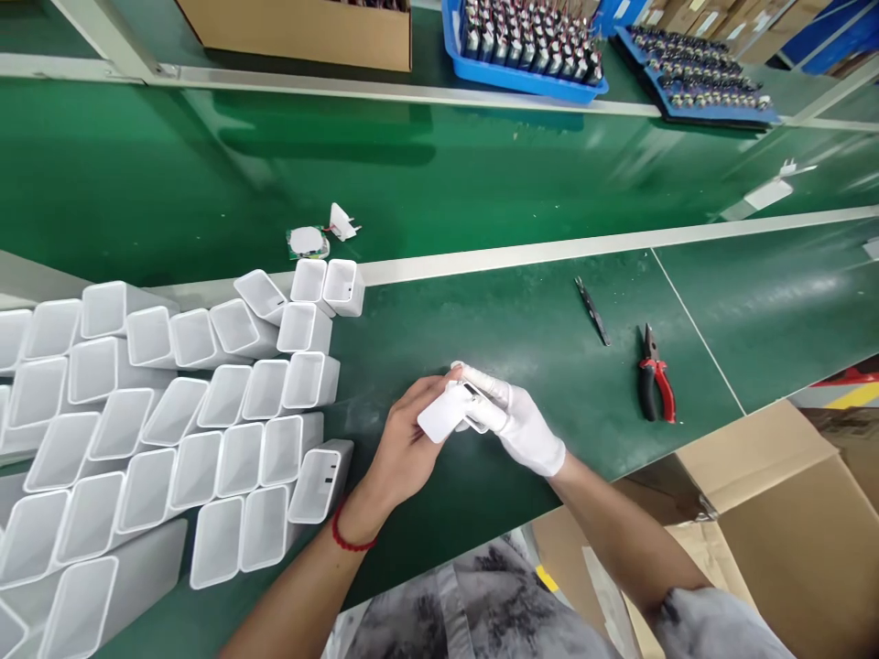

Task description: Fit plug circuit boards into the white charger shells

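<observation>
My left hand (406, 450), bare with a red cord at the wrist, is closed around a white flat plastic cover (440, 412) with rounded corners. Against it, my right hand (527, 436), in a white glove, grips a small white plastic housing (486, 416) with a dark opening at its end. The two parts meet or nearly meet between my hands; whether they are joined I cannot tell. Fingers hide much of both. To the left, several open white plastic cases (307, 380) stand in rows on the green bench (439, 316).
Tweezers (591, 311) and red-and-black pliers (656, 377) lie to the right. At the back sit a circuit board (307, 242) and a white plug (341, 222). A shelf holds a blue bin (528, 84) and a blue tray (721, 114). An open cardboard box (789, 522) stands below the bench edge.
</observation>
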`<state>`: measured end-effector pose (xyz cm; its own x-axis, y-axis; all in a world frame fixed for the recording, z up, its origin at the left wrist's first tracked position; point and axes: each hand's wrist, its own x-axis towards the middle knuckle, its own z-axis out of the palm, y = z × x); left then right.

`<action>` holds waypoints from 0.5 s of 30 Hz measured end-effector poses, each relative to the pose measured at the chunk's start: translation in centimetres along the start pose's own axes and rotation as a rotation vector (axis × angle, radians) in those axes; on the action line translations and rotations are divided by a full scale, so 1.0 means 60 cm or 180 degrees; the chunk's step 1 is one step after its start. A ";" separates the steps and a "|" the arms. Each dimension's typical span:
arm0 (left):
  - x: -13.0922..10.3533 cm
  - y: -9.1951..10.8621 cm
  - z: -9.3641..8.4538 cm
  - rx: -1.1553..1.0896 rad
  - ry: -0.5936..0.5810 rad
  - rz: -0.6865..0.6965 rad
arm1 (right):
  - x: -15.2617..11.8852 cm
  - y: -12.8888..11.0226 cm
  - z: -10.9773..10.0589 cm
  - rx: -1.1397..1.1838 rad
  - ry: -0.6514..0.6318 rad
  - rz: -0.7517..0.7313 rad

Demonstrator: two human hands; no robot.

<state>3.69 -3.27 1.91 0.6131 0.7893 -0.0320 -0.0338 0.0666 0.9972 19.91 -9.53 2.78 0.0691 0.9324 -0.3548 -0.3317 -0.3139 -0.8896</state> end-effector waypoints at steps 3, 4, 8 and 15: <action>0.001 0.004 0.004 -0.0275 0.0231 -0.0314 | -0.011 -0.024 -0.024 -0.0646 -0.0323 -0.0225; 0.002 0.006 0.005 -0.0345 0.0308 -0.0432 | -0.017 -0.031 -0.031 -0.0987 -0.0339 -0.0401; 0.003 0.012 0.009 -0.0313 0.0398 -0.0576 | -0.031 -0.037 -0.032 -0.2589 0.0120 -0.1339; -0.005 0.024 0.015 0.0291 0.0146 -0.0294 | -0.008 -0.039 0.005 -0.3634 0.0211 -0.1821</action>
<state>4.14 -3.98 3.41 0.5736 0.8096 -0.1248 0.0944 0.0859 0.9918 20.39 -9.19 5.09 -0.0087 0.9846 0.1745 0.7512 0.1216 -0.6488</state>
